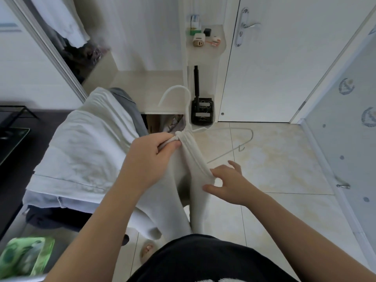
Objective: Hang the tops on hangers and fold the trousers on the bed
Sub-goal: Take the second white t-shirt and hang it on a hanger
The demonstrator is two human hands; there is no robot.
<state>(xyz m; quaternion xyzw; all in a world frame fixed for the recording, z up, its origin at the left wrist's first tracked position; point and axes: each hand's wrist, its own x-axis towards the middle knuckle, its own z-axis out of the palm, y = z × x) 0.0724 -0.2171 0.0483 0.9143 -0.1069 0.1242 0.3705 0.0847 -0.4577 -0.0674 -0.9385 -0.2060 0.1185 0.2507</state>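
Clamping top (181, 171) and hanger (176, 86) in my left hand (150, 157), I rest my spread right hand (227, 180) on the fabric, hanger's bare arm jutting just beyond it.

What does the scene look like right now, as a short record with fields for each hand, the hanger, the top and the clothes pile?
hanger: white, hook up, one arm bare
top: cream, neck bunched at the hanger's stem, body hanging down
left hand: grips the bunched neck
right hand: fingers spread, touching the top's edge lower down
clothes pile: pale garments heaped on the left
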